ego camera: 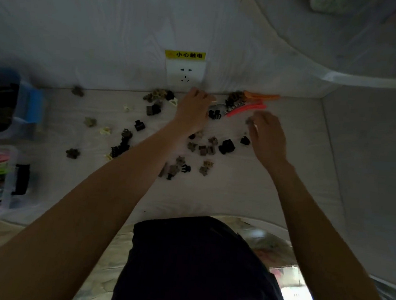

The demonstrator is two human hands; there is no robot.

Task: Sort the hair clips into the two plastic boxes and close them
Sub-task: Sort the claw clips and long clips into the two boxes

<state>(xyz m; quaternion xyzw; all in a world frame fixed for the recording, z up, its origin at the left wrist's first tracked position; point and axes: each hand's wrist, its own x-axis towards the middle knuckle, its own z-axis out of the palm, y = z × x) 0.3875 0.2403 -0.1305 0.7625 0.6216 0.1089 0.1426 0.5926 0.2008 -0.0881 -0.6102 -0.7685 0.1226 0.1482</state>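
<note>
Several small claw clips in black, brown and cream lie scattered on the white table. Long orange clips and pink clips rest by the wall. My left hand reaches to the far edge below the socket, palm down, with something pale at its fingertips. My right hand hovers to the right, its fingertips pinching a small grey-brown claw clip, which is blurred. At the left edge a clear box with a blue latch holds dark clips. Nearer me, a second clear box holds colourful long clips.
A wall socket with a yellow warning label sits on the back wall. A large translucent bin overhangs the table's right side. A black claw clip lies between my hands. My dark clothing is below the table's near edge.
</note>
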